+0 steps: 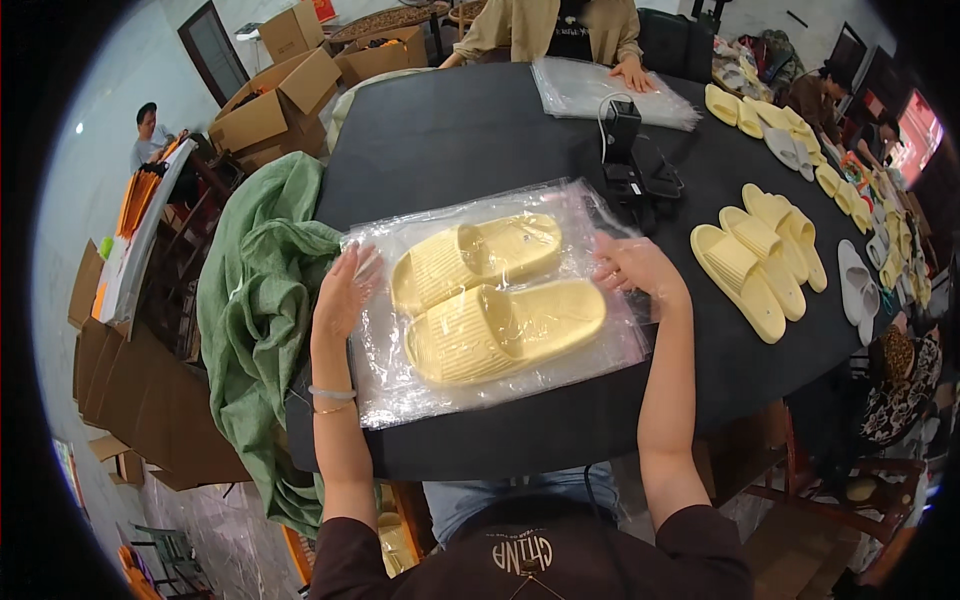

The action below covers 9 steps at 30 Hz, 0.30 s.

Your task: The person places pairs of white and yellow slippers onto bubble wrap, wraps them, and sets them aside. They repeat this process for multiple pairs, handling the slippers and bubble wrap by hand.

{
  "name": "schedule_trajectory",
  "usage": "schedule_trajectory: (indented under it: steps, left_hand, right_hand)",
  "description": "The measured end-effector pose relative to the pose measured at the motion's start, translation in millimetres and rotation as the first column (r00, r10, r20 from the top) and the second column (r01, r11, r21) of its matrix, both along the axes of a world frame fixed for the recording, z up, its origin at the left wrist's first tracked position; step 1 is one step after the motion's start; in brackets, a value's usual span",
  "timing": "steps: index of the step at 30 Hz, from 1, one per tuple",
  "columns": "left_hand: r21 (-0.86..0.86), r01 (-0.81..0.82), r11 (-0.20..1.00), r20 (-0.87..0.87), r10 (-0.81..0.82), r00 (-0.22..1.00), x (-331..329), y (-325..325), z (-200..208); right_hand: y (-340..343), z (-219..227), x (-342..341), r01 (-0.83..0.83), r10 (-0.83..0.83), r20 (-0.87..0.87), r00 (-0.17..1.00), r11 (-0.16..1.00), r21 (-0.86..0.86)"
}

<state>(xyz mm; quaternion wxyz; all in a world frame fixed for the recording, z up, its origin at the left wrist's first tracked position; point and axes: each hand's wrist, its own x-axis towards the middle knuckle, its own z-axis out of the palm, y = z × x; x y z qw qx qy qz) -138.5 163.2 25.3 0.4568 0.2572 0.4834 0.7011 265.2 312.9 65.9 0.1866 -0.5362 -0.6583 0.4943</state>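
In front of me a pair of pale yellow slippers (555, 310) lies side by side in a clear plastic bag (400, 398) on the black table. Ribbed straps cross the slippers, and their toes point left. My left hand (345, 290), wearing a bangle at the wrist, grips the bag's left edge, with film between thumb and fingers. At the opposite edge my right hand (642, 268) has its fingers curled onto the film, partly hidden by glare.
Another person's hand (632, 74) rests on a stack of clear bags (590, 95) at the far side. A black stand (640, 160) is behind my bag. More yellow slippers (740, 280) line the right. Green cloth (262, 300) drapes over the left edge; cardboard boxes (265, 115) stand beyond.
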Motion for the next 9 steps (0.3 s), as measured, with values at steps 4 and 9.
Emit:
schedule_trajectory:
  steps: [4, 9]
  left_hand:
    - [-0.241, -0.089, 0.966, -0.333, 0.003, 0.943, -11.3, 1.6, -9.0]
    - [-0.490, -0.105, 0.865, -0.666, -0.294, 0.686, -7.7, 27.8, -27.8]
  right_hand:
    - [6.8, -17.9, 24.6, -0.055, -0.048, 0.198, 0.979, 0.873, 0.484]
    - [-2.8, 8.2, 7.5, -0.323, 0.326, -0.075, 0.942, 0.945, 0.044]
